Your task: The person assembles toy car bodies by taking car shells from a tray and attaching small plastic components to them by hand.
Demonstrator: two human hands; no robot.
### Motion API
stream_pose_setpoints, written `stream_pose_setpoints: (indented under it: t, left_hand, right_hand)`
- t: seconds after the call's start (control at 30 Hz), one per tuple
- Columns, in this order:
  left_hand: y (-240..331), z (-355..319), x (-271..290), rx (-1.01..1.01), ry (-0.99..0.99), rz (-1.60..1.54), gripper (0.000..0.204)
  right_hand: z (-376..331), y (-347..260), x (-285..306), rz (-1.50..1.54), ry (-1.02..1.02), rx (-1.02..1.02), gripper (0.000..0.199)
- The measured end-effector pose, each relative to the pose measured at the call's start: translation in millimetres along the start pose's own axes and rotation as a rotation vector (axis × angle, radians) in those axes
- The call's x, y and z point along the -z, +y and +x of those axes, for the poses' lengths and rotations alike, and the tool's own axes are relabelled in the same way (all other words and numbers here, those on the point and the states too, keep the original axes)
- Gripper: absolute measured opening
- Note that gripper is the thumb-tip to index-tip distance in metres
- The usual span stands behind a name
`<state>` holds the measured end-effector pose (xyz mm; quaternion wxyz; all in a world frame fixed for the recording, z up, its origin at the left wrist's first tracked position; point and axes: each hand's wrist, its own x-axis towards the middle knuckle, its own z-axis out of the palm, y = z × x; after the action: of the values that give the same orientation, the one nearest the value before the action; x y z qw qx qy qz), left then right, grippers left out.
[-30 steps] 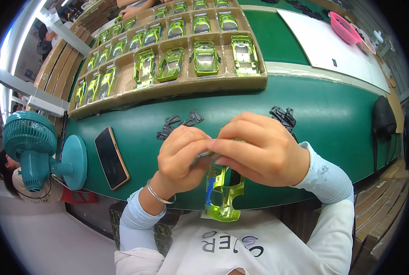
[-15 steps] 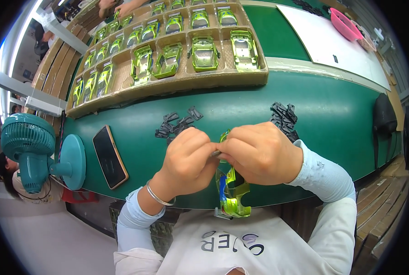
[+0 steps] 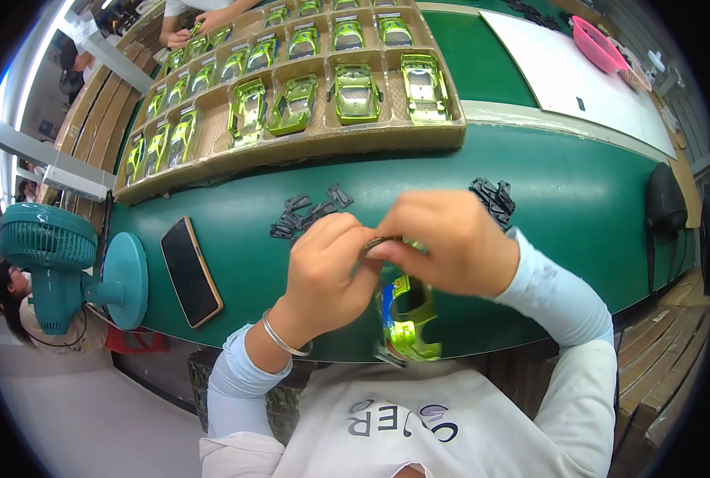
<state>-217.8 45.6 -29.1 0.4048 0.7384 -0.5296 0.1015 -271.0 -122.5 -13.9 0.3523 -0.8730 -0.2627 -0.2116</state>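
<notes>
Teal fan [image 3: 48, 235]: Stood at the far left, beside the green desk [image 3: 578, 199].
Co-worker's hand [image 3: 178, 38]: Reached to the far left corner of the tray, close to the shells there.
Phone [image 3: 191, 271]: Lay with dark screen upward near the left end of the desk.
Cardboard tray [image 3: 371, 142]: Rested across the back of the desk, divided into compartments, most in view holding green tray shells [image 3: 357, 94].
Left black parts [image 3: 320, 212]: Lay in a loose group just beyond the left hand.
Left hand [image 3: 327, 267]: Was closed in a pinch on a thin dark piece [image 3: 375, 241], too small to identify; wore a silver bracelet [image 3: 285, 334] at the wrist.
Car shell [image 3: 412, 338]: Hung tilted below the joined fingertips, above the near edge of the desk; showed green with a blue stripe.
Right hand [image 3: 450, 243]: Was closed around the upper part of the car shell, meeting the left hand at the fingertips.
Right black parts [image 3: 492, 201]: Lay heaped just beyond the right wrist.
White board [image 3: 586, 88]: Lay flat at the back right.
Pink basket [image 3: 598, 46]: Sat at the far edge of the white board.
Black pouch [image 3: 665, 203]: Lay at the right end of the desk.
</notes>
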Motion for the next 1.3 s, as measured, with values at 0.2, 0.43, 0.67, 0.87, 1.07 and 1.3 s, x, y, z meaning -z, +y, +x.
stream_pose_setpoints:
  t: [0.2, 0.43, 0.67, 0.87, 1.07, 1.3]
  left_hand:
    - [-2.4, -5.3, 3.8, -0.076, 0.371, -0.149, 0.022]
    - [-12.4, 3.8, 12.8, -0.303, 0.125, 0.140, 0.017]
    - [-12.5, 1.4, 7.7, -0.188, 0.066, -0.089, 0.020]
    - [5.6, 4.1, 2.9, 0.760, -0.197, -1.527, 0.084]
    - [-6.1, 1.7, 1.1, 0.735, 0.046, -1.076, 0.072]
    - [-12.1, -5.8, -5.2, 0.540, 0.088, -0.837, 0.061]
  right_hand:
    - [2.5, 25.0, -3.4, 0.149, 0.275, -0.105, 0.026]
    - [5.2, 12.9, 16.3, 0.960, -0.007, -0.751, 0.021]
    - [2.9, 18.0, 8.3, 1.071, 0.051, -0.697, 0.018]
    - [-0.4, 21.8, 10.3, 1.138, 0.205, -0.488, 0.018]
    - [0.9, 29.5, -5.6, 0.679, 0.553, -0.499, 0.025]
    - [-3.1, 9.0, -13.0, 1.313, 0.036, -0.660, 0.029]
